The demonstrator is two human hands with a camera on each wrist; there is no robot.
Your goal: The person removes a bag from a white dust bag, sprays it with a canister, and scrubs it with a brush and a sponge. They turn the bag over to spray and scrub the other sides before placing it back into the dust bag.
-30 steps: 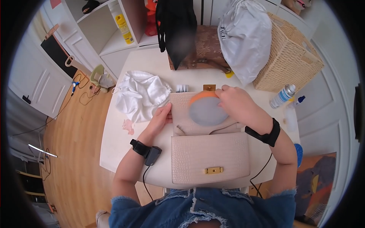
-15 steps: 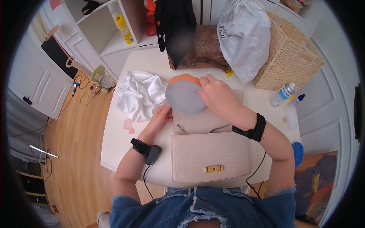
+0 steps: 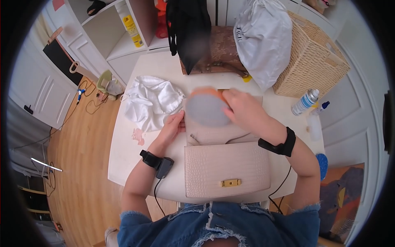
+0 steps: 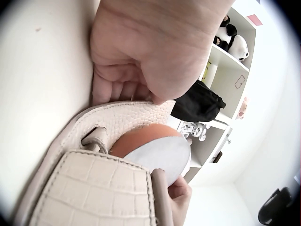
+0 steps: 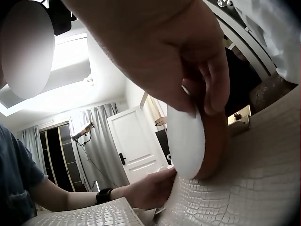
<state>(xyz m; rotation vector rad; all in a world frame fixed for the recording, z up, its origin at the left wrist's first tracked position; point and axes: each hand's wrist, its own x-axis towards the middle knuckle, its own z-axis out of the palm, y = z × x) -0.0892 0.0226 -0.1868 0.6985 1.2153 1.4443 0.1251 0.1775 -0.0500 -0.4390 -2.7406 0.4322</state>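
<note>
A pale pink crocodile-textured handbag (image 3: 226, 164) lies on the white table with its flap (image 3: 242, 125) spread away from the person. My left hand (image 3: 173, 125) holds the flap's left edge, thumb on top and fingers bent behind it in the left wrist view. Over the flap, my right hand (image 3: 245, 107) grips a round pad (image 3: 207, 109) by its edge, thumb against the flat grey-white face. Its thick orange-brown side (image 5: 217, 146) is down close on the textured leather in the right wrist view. The pad is blurred in the head view.
A white satin dust bag (image 3: 150, 103) lies beyond the left hand. A spray can (image 3: 305, 102) and a small clear bottle (image 3: 314, 125) are on the right. A brown case (image 3: 224, 49), a black bag (image 3: 189, 37), a white drawstring bag (image 3: 263, 45) and a woven basket (image 3: 310, 61) line the back.
The right hand carried the pad left across the flap to its left edge, then back a little to the right. The left hand has stayed at the flap's edge.
</note>
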